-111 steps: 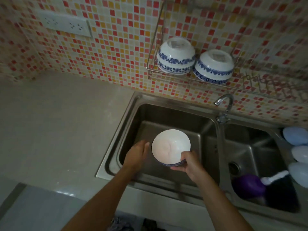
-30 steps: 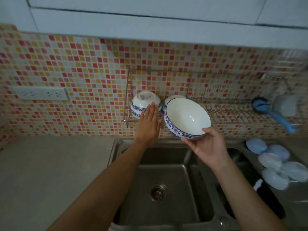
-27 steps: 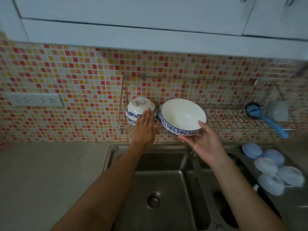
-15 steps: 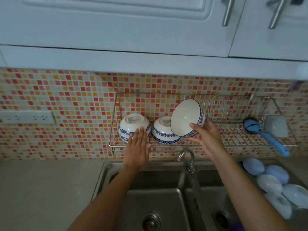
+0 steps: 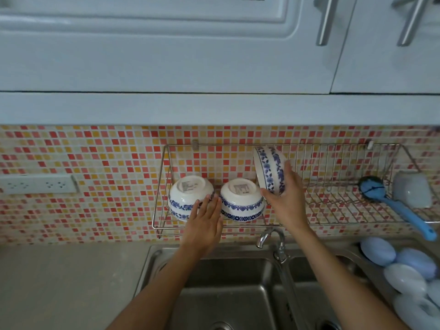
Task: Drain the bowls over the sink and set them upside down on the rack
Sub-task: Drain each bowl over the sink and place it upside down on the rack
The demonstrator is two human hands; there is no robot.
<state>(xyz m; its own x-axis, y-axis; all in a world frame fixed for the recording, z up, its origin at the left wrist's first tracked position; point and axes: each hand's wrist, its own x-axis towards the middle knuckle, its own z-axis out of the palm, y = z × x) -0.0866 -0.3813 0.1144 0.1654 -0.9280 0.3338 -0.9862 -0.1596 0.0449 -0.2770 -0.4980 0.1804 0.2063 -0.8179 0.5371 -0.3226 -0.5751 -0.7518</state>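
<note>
Two white bowls with blue flower bands sit upside down on the wall-mounted wire rack [image 5: 333,206]: the left bowl [image 5: 188,196] and the middle bowl [image 5: 240,202]. My right hand [image 5: 285,201] holds a third bowl [image 5: 270,169] tipped on its side above the rack, its mouth turned left, just right of the middle bowl. My left hand [image 5: 204,220] has straight fingers and touches the left bowl's lower right side. The steel double sink [image 5: 228,282] lies below.
A blue-handled brush [image 5: 392,206] and a pale cup [image 5: 412,191] lie at the rack's right end. A tap [image 5: 273,241] stands under the rack between the basins. Several pale blue and white oval objects [image 5: 404,270] sit right of the sink. White cabinets hang overhead.
My right hand has lifted the bowl from over the sink up into the rack and turned it onto its side. My left hand stays at the left bowl.
</note>
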